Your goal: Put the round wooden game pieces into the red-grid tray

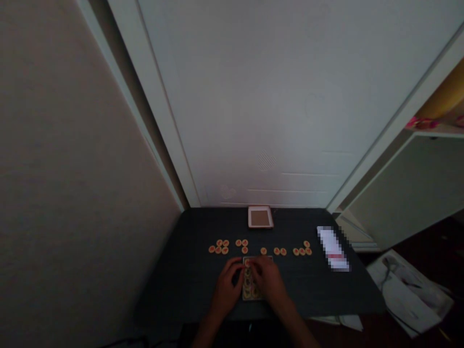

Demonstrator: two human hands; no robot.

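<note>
A dark table (181, 285) spreads around the grip on all sides; beyond it stands a white panel (261, 96), with a plain wall (65, 169) off left. And here are the hands, left (228, 282) and right (268, 279), fingertips closing in around a red-marked disc (247, 263) (whether either hand truly pinches it, I cannot tell!). That disc sits at the far end of a small box (250, 299), directly beneath the fingers; more round pieces (248, 282) lie inside it, nearer the wrists. Just beyond the grip, loose discs (218, 250) string out left and right. Farther still, a shallow square tray (260, 218); well right, a blurred pale object (333, 249).
</note>
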